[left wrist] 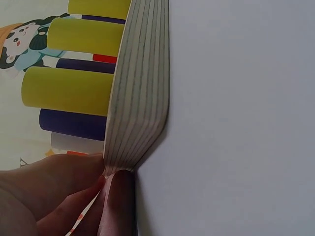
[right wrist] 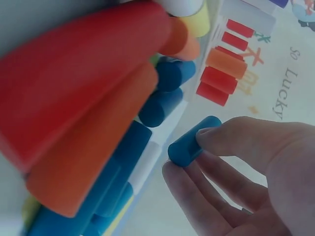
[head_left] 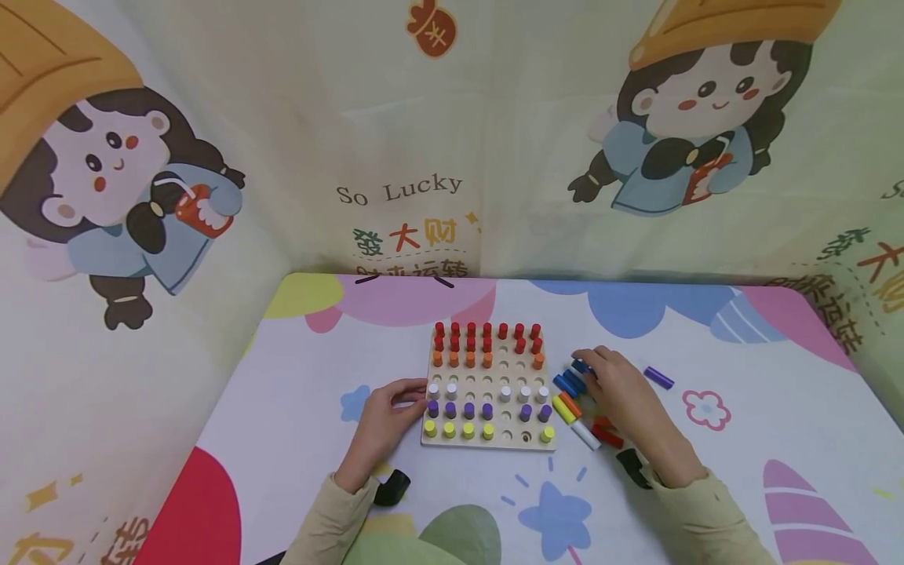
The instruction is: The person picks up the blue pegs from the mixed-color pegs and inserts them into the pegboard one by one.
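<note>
Head view: a pegboard (head_left: 487, 445) lies on the table (head_left: 297, 369), carrying rows of red (head_left: 471, 330), orange (head_left: 470, 359), white (head_left: 525, 394), purple (head_left: 469, 411) and yellow pegs (head_left: 468, 431). The left hand (head_left: 388, 416) is at its left edge. The right hand (head_left: 625, 392), right of the board, holds a blue peg (head_left: 581, 366). Near it lie two loose blue pegs (head_left: 568, 383), with one yellow (head_left: 563, 409), one orange (head_left: 570, 405), one white (head_left: 585, 435) and some red (head_left: 607, 433); a loose purple peg (head_left: 659, 377) lies farther right, apart.

Left wrist view: the left thumb and a finger are nearly closed, pinching the pegboard's edge at a rounded corner; yellow pegs stand nearest.

Right wrist view: the right thumb and fingertips pinch the blue peg between them, the gap being just its thickness. The peg is apart from the loose pegs, among which red and orange fill the foreground. Whether it touches the table cannot be told.
</note>
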`<state>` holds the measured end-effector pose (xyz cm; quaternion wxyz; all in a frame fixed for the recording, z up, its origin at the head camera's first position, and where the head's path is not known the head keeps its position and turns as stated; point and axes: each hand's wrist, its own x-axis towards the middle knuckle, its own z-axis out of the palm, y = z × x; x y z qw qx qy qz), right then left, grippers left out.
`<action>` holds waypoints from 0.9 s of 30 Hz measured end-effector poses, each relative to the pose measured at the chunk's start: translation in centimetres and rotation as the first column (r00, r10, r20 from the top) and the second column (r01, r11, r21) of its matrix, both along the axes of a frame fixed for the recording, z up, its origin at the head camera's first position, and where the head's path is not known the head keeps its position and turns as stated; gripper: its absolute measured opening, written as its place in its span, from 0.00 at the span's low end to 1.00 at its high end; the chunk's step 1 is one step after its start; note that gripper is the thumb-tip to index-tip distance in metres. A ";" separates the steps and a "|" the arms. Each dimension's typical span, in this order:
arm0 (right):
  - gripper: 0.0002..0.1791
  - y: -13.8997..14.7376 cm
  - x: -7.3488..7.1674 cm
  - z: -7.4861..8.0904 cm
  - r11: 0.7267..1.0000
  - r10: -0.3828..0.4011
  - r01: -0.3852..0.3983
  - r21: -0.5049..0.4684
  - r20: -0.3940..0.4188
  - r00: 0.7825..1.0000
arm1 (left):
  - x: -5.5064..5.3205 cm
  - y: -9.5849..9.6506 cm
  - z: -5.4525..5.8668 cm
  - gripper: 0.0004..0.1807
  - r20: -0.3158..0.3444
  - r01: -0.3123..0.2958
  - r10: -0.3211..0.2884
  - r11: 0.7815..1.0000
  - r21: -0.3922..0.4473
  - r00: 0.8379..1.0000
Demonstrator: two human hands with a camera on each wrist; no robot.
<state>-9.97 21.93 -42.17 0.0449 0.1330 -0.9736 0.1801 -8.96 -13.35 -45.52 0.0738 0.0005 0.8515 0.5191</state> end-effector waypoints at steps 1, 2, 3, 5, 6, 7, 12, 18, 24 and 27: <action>0.22 0.0 0.0 0.0 1.000 0.003 -0.003 -0.002 -0.007 1.000 | 0.0 0.0 0.0 0.17 0.000 0.000 0.000 1.000 0.001 1.000; 0.22 -0.1 0.0 0.1 1.000 0.006 -0.006 -0.002 -0.014 1.000 | 0.0 0.0 -0.1 0.17 0.000 -0.001 0.001 1.000 -0.001 1.000; 0.22 -0.2 0.0 0.2 1.000 0.008 -0.008 -0.002 -0.021 1.000 | 0.0 -0.1 -0.1 0.17 0.000 -0.002 0.002 1.000 -0.002 1.000; 0.22 -0.3 -0.1 0.4 1.000 0.007 -0.007 -0.003 -0.025 1.000 | -0.1 -0.1 -0.2 0.17 0.002 -0.004 0.004 1.000 -0.002 1.000; 0.22 -0.4 -0.1 0.5 1.000 0.003 -0.003 -0.004 -0.024 1.000 | -0.1 -0.1 -0.2 0.17 0.002 -0.004 0.004 1.000 -0.001 1.000; 0.23 -0.5 -0.1 0.6 1.000 0.000 0.000 -0.005 -0.020 1.000 | -0.1 -0.1 -0.2 0.17 0.001 -0.004 0.004 1.000 -0.003 1.000; 0.23 -1.2 -0.2 1.1 1.000 -0.002 0.002 -0.024 -0.004 1.000 | -0.1 0.0 -0.4 0.17 -0.001 -0.006 0.006 1.000 0.000 1.000; 0.22 -1.9 -0.2 1.4 0.999 0.018 -0.019 -0.050 -0.001 1.000 | -0.1 -0.1 -0.5 0.17 -0.004 -0.004 0.004 1.000 0.002 1.000; 0.23 -2.5 -0.2 1.9 0.997 0.022 -0.022 -0.078 0.007 1.000 | -0.1 -0.2 -0.4 0.17 0.010 -0.009 0.009 1.000 0.001 1.000; 0.23 -2.7 -0.1 2.1 0.996 0.023 -0.022 -0.086 0.005 1.000 | -0.1 -0.1 -0.4 0.17 0.009 -0.008 0.008 1.000 0.007 1.000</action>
